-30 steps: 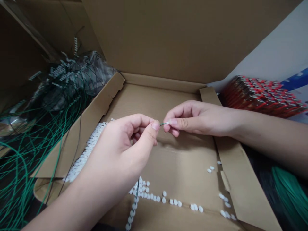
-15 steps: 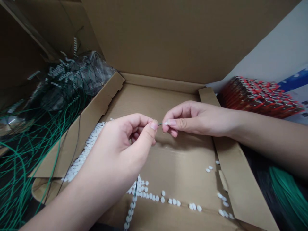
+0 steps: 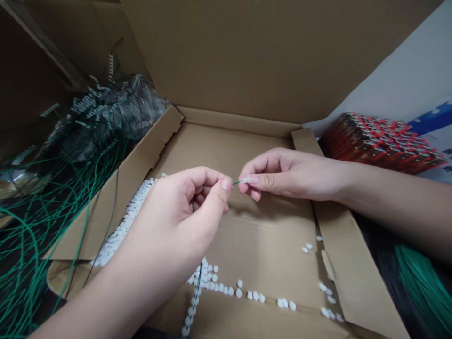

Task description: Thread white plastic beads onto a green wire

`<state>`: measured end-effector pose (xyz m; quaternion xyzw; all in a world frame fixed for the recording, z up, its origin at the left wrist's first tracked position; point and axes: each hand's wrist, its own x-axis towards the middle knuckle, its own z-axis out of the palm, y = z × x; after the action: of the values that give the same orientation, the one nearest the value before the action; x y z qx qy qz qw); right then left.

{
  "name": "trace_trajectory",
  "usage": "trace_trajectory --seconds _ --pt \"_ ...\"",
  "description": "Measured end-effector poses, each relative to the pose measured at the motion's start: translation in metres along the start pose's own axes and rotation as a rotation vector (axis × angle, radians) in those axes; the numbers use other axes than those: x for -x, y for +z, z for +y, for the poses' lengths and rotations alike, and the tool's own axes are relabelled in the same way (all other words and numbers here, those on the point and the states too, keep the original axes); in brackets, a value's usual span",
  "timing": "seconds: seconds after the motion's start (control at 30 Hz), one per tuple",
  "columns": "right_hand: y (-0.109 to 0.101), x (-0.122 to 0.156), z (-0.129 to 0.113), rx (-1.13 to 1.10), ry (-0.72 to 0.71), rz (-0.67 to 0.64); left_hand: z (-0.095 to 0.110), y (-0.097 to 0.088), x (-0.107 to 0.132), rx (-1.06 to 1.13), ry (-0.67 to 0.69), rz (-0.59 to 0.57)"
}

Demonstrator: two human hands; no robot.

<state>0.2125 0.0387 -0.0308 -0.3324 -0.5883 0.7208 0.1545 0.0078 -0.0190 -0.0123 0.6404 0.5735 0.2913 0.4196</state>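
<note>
My left hand (image 3: 183, 212) is closed in a pinch on a thin green wire (image 3: 237, 181) whose tip sticks out toward the right. My right hand (image 3: 278, 174) pinches a small white bead (image 3: 244, 181) at that wire tip. Both hands hover over the floor of an open cardboard box (image 3: 268, 245). The same wire hangs below my left hand, strung with white beads (image 3: 192, 308). Loose white beads (image 3: 254, 296) lie scattered on the box floor, and a dense heap of beads (image 3: 123, 226) lies along the left flap.
A tangle of green wires (image 3: 42, 212) and a clear plastic bag (image 3: 116, 113) sit to the left of the box. A stack of red packs (image 3: 381, 141) stands at the right. More green wires (image 3: 420, 282) lie at the lower right. The box lid stands upright behind.
Barely anything: the view shifted slightly, and my hands keep the same pinch on wire and bead.
</note>
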Motion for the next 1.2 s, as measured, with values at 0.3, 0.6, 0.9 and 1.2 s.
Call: trace_trajectory --seconds 0.3,0.6,0.9,1.2 --pt "-0.0007 -0.0007 0.0031 -0.067 -0.036 -0.024 0.0007 0.0012 0.0012 -0.009 0.002 -0.018" --pt "0.0011 -0.0001 0.0011 0.015 -0.017 0.013 0.0001 0.0007 0.0014 -0.026 -0.019 -0.026" --pt "0.0041 0.0009 -0.0007 0.139 -0.076 0.006 -0.0013 0.0012 0.0005 -0.007 0.008 -0.051" --pt "0.0054 0.0008 -0.0003 0.143 -0.063 0.030 -0.0005 0.0021 0.0002 -0.013 0.021 -0.047"
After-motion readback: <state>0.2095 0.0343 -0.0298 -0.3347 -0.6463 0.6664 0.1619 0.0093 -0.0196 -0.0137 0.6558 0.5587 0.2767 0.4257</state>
